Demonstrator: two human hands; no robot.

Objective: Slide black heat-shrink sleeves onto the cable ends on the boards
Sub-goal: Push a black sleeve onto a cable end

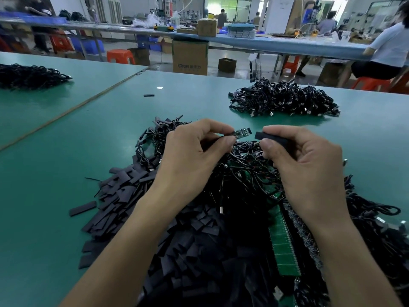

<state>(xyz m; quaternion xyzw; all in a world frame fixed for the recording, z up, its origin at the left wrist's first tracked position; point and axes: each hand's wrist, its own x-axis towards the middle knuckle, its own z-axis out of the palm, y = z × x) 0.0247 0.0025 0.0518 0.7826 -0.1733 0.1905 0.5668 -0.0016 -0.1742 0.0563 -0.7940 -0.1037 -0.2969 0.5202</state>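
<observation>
My left hand (194,151) pinches a small circuit board (242,132) on a black cable, its free end pointing right. My right hand (303,165) pinches a black heat-shrink sleeve (269,137), its open end facing the board with a small gap between them. Below my hands lies a heap of loose black sleeves (137,196) and a tangle of cables with green boards (250,173). A green panel of boards (284,242) lies under my right forearm.
A pile of black cables (285,99) sits at the back right of the green table (66,151), another pile (28,75) at the far left. One stray sleeve (148,95) lies mid-table. Beyond are benches, cartons, orange stools and seated people.
</observation>
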